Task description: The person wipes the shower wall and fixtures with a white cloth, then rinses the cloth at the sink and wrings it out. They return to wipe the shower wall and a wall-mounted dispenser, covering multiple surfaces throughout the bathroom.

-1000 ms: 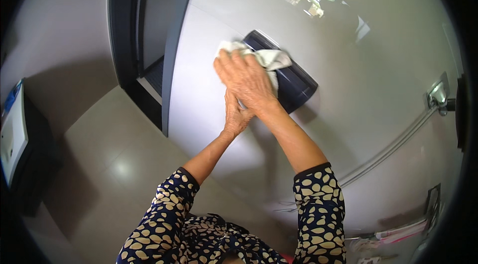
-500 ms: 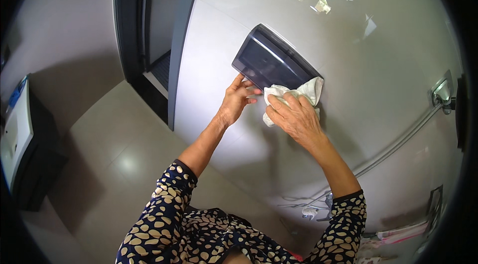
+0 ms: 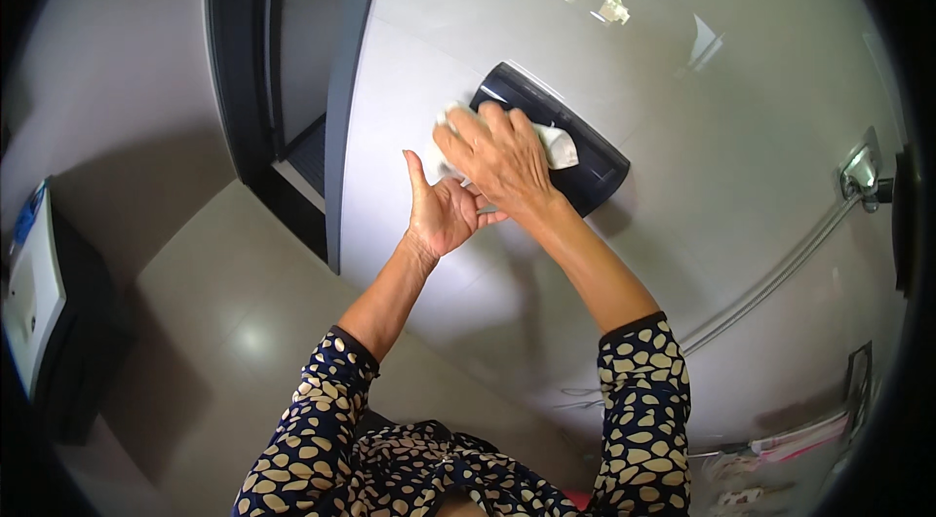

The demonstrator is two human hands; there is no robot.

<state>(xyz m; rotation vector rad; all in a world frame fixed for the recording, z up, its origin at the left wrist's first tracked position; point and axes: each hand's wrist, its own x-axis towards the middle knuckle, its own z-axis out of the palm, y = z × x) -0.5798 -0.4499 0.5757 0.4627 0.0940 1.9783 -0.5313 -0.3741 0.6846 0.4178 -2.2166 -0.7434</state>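
A dark, glossy wall-mounted dispenser box [image 3: 597, 171] is fixed to the pale tiled wall, tilted in my view. My right hand [image 3: 499, 154] presses a white cloth [image 3: 559, 147] against the box's front near its left end. Part of the cloth is bunched beneath the fingers, and one corner sticks out to the right. Just below the box's left end, my left hand [image 3: 447, 213] is palm up with the thumb stretched out and fingers spread. Its fingertips pass behind the right hand, so whether they touch the box is hidden.
To the left is a dark-framed doorway [image 3: 343, 108]. A white washbasin [image 3: 37, 288] on a dark cabinet stands at the far left. On the right wall hang a metal shower fitting [image 3: 861, 171] and its hose [image 3: 770, 288]. Pinkish items [image 3: 799, 439] lie at lower right.
My right hand has slid the cloth leftward and up, from the box's lower right edge to its left end. My left hand has dropped slightly, its thumb now spread outward.
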